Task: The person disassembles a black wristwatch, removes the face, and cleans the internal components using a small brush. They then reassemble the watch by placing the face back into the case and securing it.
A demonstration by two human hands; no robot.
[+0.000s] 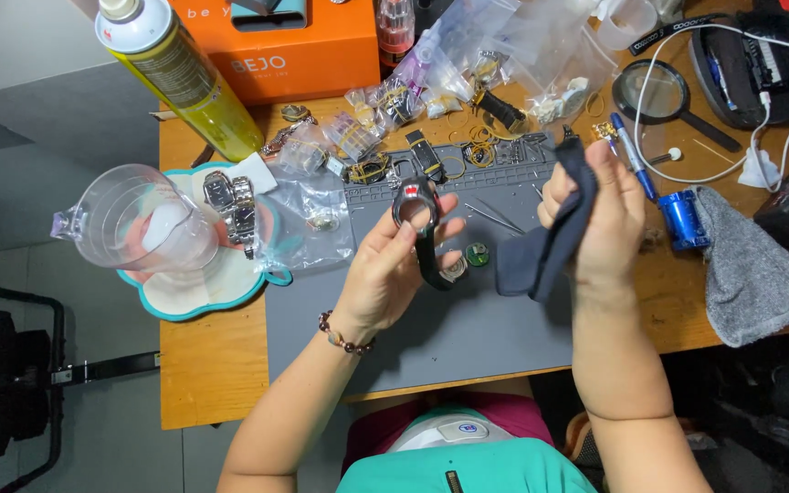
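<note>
— So, take it from the big things down. What lies under the hands?

— A grey work mat (431, 338) on the wooden table (203, 383), with both hands raised above its middle.

— What does each hold?

— The left hand (381, 274) is closed around a black watch (419, 228): fingers pinch the round case at the top, and the strap hangs down past the palm. The right hand (600, 215) is clenched on a dark blue cloth (545, 246), bunched, its loose end drooping towards the mat.

— How do the two lie to one another?

— The watch's long axis runs nearly upright, case up, strap down. The cloth is to its right, near but apart; a gap of mat shows between them. The left hand is the one on the watch.

— Anything small below?

— A little green-faced disc (477, 255) lies on the mat just beside the strap's end.
</note>
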